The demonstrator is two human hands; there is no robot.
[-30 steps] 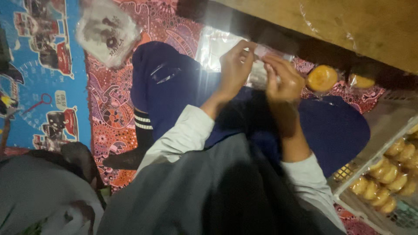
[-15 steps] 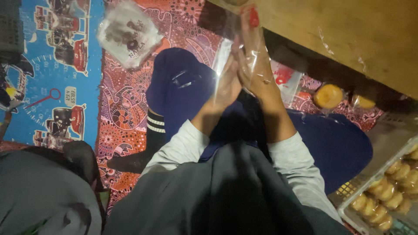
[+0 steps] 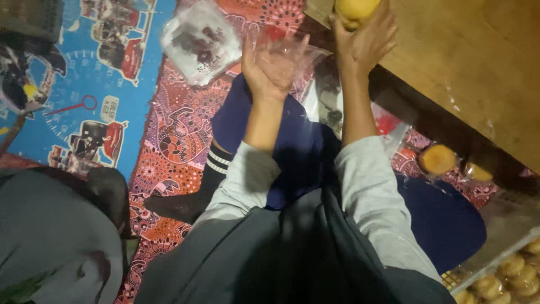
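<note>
My left hand (image 3: pixel 271 66) is raised above my lap and holds a clear plastic bag (image 3: pixel 284 48) with a red patch near its top. My right hand (image 3: pixel 364 35) is lifted higher, at the top edge of the view, gripping a round yellow bun (image 3: pixel 354 8) over the wooden table (image 3: pixel 461 73). Both hands are close together, the bun just right of the bag's mouth. I sit cross-legged in dark blue trousers (image 3: pixel 298 146) and a grey long-sleeved top.
A stack of clear bags (image 3: pixel 201 42) lies on the patterned mat (image 3: pixel 174 141) at upper left. Two wrapped buns (image 3: pixel 437 159) lie by the table's edge. A tray of several buns (image 3: pixel 520 270) stands at lower right. Another person's grey clothing (image 3: pixel 56 236) fills the lower left.
Both hands rose from my lap toward the table. The right hand now grips a yellow bun; the left keeps the clear bag, now held apart from the right.
</note>
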